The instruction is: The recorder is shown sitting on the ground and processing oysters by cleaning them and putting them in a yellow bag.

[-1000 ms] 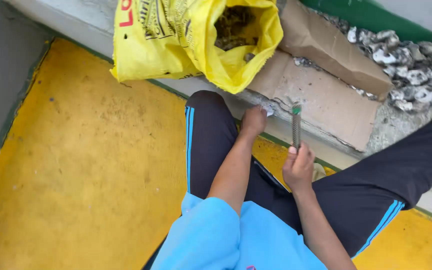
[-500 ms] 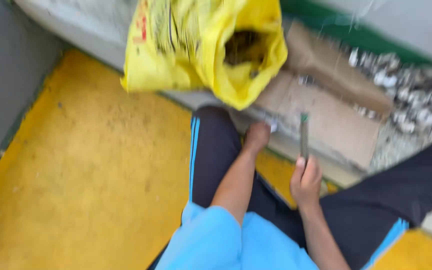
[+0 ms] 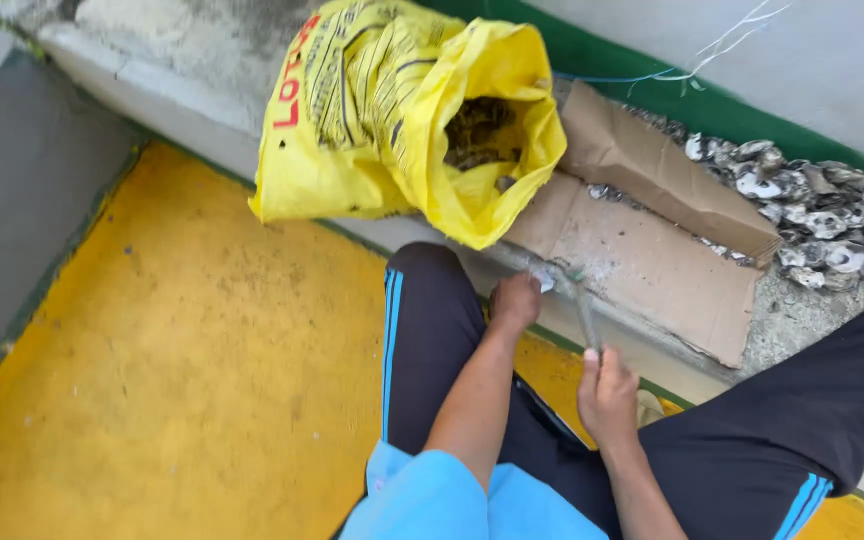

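My left hand (image 3: 515,300) is closed around a small pale shell-like piece (image 3: 545,281) at the edge of the flattened cardboard (image 3: 642,260). My right hand (image 3: 607,395) grips a thin greenish metal tool (image 3: 584,310) whose tip points at the piece in my left hand. I sit with my legs in black trousers with blue stripes (image 3: 432,340) spread over the yellow floor (image 3: 172,370). A yellow sack (image 3: 392,120) lies open just beyond my hands, with dark shells inside.
A heap of grey-white oyster shells (image 3: 812,220) lies along the green base of the wall at the right. A concrete kerb (image 3: 172,90) runs behind the sack. A grey strip (image 3: 12,200) borders the yellow floor on the left.
The tool has tilted from upright to leaning toward my left hand, and its tip now meets the piece held there. The camera view has shifted slightly.
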